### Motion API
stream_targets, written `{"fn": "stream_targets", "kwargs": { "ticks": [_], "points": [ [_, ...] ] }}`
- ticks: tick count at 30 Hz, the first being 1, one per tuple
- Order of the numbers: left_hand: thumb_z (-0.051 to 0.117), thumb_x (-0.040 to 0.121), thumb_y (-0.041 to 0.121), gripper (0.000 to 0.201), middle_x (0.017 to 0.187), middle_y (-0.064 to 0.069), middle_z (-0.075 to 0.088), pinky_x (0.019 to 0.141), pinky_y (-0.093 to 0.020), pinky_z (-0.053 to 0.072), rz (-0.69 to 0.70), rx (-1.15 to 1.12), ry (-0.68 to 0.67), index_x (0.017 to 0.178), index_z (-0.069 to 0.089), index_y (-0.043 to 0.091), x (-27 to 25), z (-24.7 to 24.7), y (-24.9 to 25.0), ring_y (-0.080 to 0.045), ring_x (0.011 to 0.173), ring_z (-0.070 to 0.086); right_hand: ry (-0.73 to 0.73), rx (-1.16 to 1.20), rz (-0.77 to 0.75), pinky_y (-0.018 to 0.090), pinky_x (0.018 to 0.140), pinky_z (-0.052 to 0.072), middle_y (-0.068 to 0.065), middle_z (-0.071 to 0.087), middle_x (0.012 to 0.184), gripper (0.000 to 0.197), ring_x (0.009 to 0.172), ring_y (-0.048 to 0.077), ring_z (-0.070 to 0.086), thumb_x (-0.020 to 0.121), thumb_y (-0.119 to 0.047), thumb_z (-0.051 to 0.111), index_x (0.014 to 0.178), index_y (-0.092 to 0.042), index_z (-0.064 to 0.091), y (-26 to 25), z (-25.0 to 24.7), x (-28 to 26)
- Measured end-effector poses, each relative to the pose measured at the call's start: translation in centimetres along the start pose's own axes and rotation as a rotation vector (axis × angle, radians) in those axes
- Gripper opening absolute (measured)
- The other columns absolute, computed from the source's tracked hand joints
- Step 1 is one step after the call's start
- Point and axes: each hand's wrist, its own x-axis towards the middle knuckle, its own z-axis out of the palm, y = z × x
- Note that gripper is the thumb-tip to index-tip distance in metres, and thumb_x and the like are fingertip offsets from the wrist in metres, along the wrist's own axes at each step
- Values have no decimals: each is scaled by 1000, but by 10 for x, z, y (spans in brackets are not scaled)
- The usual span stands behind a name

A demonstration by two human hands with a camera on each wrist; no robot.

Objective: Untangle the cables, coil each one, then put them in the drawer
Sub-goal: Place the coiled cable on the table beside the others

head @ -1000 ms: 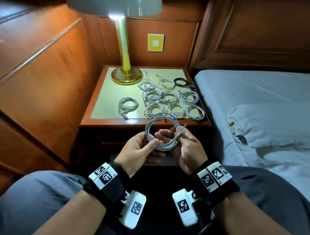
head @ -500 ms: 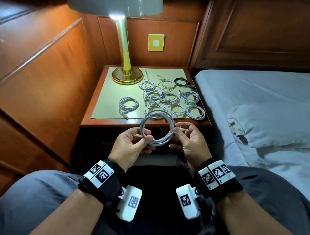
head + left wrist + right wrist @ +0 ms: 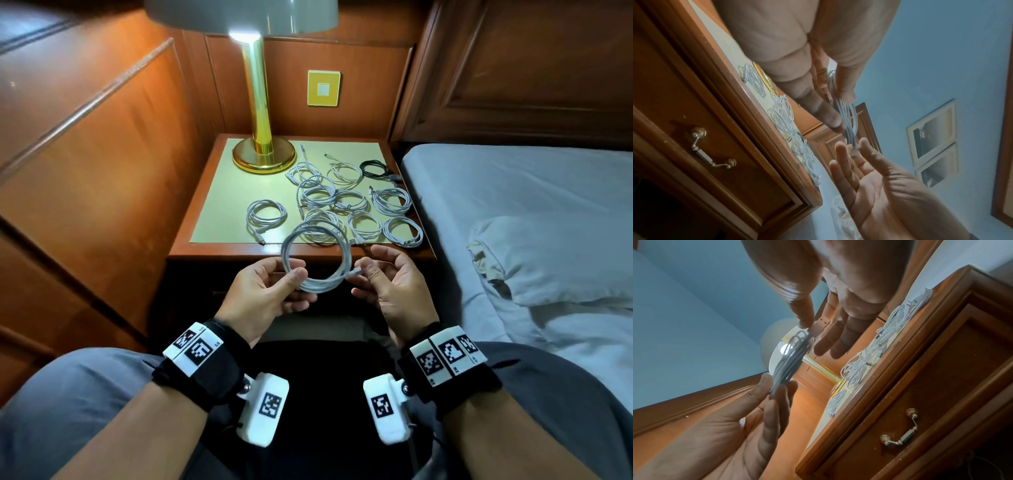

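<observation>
My left hand (image 3: 270, 294) pinches the coil (image 3: 317, 262) upright; my right hand (image 3: 390, 284) nips its plug. The shut drawer (image 3: 715, 146) lies straight ahead below.

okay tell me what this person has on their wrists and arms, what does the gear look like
Both forearms are bare, no sleeves. Each wrist carries a wide black strap: the left wrist band and the right wrist band both bear white tiles printed with black square code markers. Under each hangs a white rounded camera box with its own marker, the left box and the right box. The left hand and right hand wear no gloves.
</observation>
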Motion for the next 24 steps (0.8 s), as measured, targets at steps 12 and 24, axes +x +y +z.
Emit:
{"fn": "stream_targets", "kwargs": {
  "ticks": [12, 24],
  "points": [
    [53, 102, 10, 14, 85, -17, 64, 58, -20, 58, 115, 148, 463, 90, 54, 4, 91, -113, 45, -12, 60, 71, -157, -95, -33, 32, 64, 55, 7, 68, 92, 25, 76, 17, 70, 92, -17, 67, 114, -16, 57, -28, 33, 34],
    [72, 86, 37, 36, 80, -14, 71, 54, -29, 57, -129, 864, 575, 91, 63, 3, 163, -144, 36, -12, 53, 70, -375, -612, -45, 38, 71, 57, 3, 69, 94, 22, 80, 18, 73, 89, -29, 71, 108, -24, 59, 2, 84, 80]
  ]
}}
